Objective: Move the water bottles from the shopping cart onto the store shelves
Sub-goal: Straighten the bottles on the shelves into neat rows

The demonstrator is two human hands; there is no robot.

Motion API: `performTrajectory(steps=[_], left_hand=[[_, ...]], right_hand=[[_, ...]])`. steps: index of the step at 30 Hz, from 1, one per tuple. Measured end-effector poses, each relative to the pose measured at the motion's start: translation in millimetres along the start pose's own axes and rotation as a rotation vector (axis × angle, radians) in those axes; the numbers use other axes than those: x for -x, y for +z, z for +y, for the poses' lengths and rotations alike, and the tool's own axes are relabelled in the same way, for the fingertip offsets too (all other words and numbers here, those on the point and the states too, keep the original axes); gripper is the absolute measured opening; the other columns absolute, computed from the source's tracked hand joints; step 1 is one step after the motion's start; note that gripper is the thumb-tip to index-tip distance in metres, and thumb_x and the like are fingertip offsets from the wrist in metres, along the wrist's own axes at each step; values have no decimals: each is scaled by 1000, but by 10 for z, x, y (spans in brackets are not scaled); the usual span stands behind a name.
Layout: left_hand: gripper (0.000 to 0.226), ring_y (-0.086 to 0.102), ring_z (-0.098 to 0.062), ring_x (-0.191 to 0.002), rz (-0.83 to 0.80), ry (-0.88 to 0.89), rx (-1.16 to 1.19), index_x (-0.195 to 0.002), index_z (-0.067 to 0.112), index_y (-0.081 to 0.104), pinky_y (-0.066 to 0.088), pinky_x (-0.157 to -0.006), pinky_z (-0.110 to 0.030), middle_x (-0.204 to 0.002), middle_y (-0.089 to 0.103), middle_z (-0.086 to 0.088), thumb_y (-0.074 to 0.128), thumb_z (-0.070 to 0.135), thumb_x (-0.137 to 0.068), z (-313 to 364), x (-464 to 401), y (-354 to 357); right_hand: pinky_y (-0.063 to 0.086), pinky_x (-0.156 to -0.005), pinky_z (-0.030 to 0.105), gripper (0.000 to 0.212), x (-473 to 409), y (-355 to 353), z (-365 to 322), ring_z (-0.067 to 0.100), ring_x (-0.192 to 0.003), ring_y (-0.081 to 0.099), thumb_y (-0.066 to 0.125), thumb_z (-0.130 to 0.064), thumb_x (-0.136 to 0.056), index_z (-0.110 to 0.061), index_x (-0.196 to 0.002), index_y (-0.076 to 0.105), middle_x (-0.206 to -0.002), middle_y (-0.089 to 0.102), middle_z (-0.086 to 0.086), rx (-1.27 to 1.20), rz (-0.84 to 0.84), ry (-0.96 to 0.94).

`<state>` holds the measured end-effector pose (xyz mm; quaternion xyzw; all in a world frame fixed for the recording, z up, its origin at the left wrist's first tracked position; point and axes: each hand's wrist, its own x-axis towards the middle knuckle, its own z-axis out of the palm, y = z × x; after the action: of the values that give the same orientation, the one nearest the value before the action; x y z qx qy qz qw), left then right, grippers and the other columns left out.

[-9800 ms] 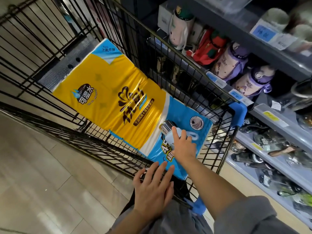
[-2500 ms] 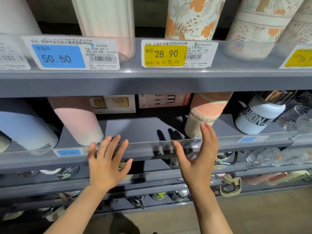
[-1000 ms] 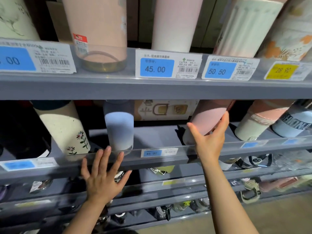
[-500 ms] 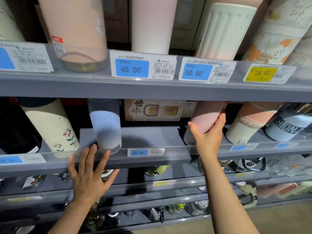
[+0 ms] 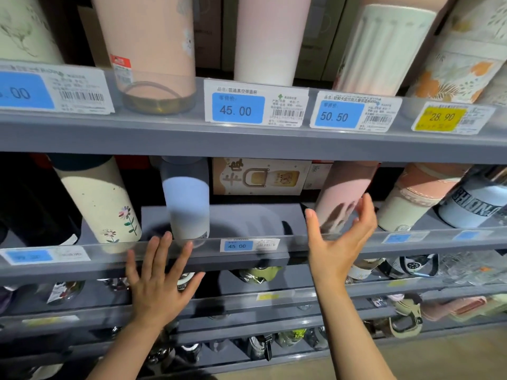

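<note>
The right hand [image 5: 338, 248], fingers spread and holding nothing, hovers just beside the pink bottle [image 5: 344, 193] (at two o'clock) on the middle shelf [image 5: 247, 215]. The left hand [image 5: 160, 281], at seven o'clock, lies flat with fingers apart against the shelf's front rail [image 5: 82, 259].

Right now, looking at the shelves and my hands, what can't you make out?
Head view only:
- pink bottle: top hidden by upper shelf; whether the right hand touches it is unclear.
- blue bottle: lid in shadow.
- 45.00 tag: small print blurred.
- Left hand: palm hidden; contact with the rail unclear.
- Shopping cart: out of frame.
</note>
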<state>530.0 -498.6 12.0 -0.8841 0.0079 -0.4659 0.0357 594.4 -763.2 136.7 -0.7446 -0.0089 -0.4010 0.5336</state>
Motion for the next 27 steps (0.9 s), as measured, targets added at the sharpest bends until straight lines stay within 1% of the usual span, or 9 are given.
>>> performTrajectory(steps=[5, 8, 10, 15, 17, 19, 22, 25, 27], left_hand=[[65, 1, -20, -151, -44, -7, 21, -155, 34, 9, -2, -119, -52, -164, -1, -2, 23, 60, -97, -2, -12, -28], [62, -4, -18, -151, -106, -42, 32, -152, 28, 23, -8, -119, -47, -164, -8, -1, 14, 59, -99, -8, -21, -53], [57, -5, -18, -151, -124, -53, 28, -132, 23, 44, -9, -119, -46, -163, -10, 0, 11, 56, -99, -8, -32, -65], [51, -8, -16, -150, -113, -59, -5, -123, 26, 46, -8, -119, -45, -163, -8, 5, 14, 56, -98, -17, -62, -70], [43, -7, -16, -150, -103, -48, -6, -122, 27, 47, -9, -119, -45, -164, 9, 0, 30, 55, -93, -19, -47, -58], [41, -4, -16, -151, -79, -47, 13, -120, 29, 48, -8, -119, -45, -159, 21, -4, 26, 55, -96, -14, -45, -51], [48, 2, -16, -151, -34, -33, 21, -131, 33, 46, -1, -120, -47, -163, 7, -4, 21, 57, -99, -15, -24, -25], [60, 7, -18, -151, 20, 8, 1, -152, 34, 26, 4, -118, -49, -164, 5, -3, 30, 58, -97, -31, -11, 12], [59, 8, -19, -151, 45, 21, 12, -147, 31, 35, 5, -118, -49, -164, 6, -4, 36, 58, -95, -37, -8, 29]], right_hand=[[40, -109, 35, 75, 546, 398, -467, 24, -137, 36, 69, -36, -84, -28, -145, 27, -150, 24, 1, -157, -334, -100], [33, -112, 25, 87, 750, 749, -698, 16, -143, 26, 75, -38, -80, -33, -148, 21, -154, 18, -2, -202, -528, -61], [24, -108, 12, 93, 812, 977, -816, 12, -142, 24, 76, -39, -76, -35, -147, 15, -154, 21, 5, -152, -530, -70], [35, -95, 25, 93, 927, 1357, -969, 16, -126, 33, 77, -41, -70, -23, -141, 21, -142, 39, 17, -13, -417, -86], [40, -91, 29, 90, 935, 1414, -949, 17, -121, 36, 76, -41, -71, -17, -140, 24, -137, 45, 17, 35, -360, -90], [40, -92, 28, 89, 899, 1423, -932, 15, -118, 36, 80, -34, -73, -8, -141, 31, -131, 43, 7, 25, -384, -39], [26, -93, 12, 91, 819, 1380, -875, 12, -120, 34, 85, -23, -71, -3, -142, 33, -124, 31, -7, -4, -406, 26], [34, -94, 23, 95, 717, 1247, -790, 17, -126, 38, 85, -24, -71, -8, -146, 28, -136, 37, -1, 19, -385, 62], [36, -92, 26, 98, 635, 1134, -736, 20, -126, 41, 85, -26, -71, -10, -147, 26, -142, 37, 6, 49, -353, 60]])
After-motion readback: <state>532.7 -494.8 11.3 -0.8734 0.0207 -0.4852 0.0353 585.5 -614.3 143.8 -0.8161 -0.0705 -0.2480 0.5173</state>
